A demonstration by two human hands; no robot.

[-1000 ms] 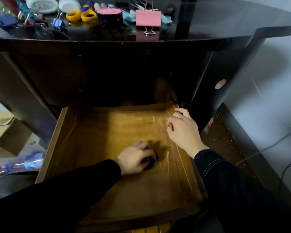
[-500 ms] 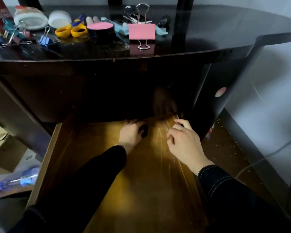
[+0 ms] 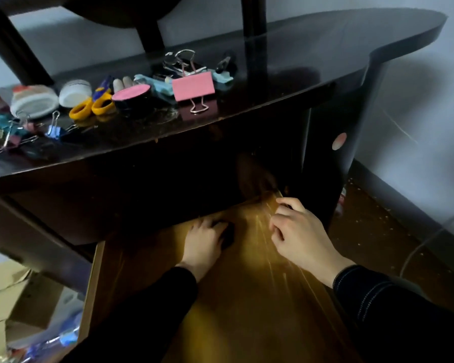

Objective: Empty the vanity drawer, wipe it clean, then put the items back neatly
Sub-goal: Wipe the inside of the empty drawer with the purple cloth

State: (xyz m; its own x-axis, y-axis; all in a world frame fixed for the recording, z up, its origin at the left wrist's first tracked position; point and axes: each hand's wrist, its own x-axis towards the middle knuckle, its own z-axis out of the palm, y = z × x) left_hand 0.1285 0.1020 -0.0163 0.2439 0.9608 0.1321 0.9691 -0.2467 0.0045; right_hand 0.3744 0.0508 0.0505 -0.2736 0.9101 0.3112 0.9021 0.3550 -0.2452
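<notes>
Head camera shows me the left hand (image 3: 203,242) deep in the open drawer (image 3: 247,305), its fingers curled over a dark cloth (image 3: 228,235) that peeks out just right of the knuckles, pressed to the wooden floor. The right hand (image 3: 302,239) sits just beside it, fingers bent on the shiny liner (image 3: 262,226); I cannot tell whether it pinches anything.
</notes>
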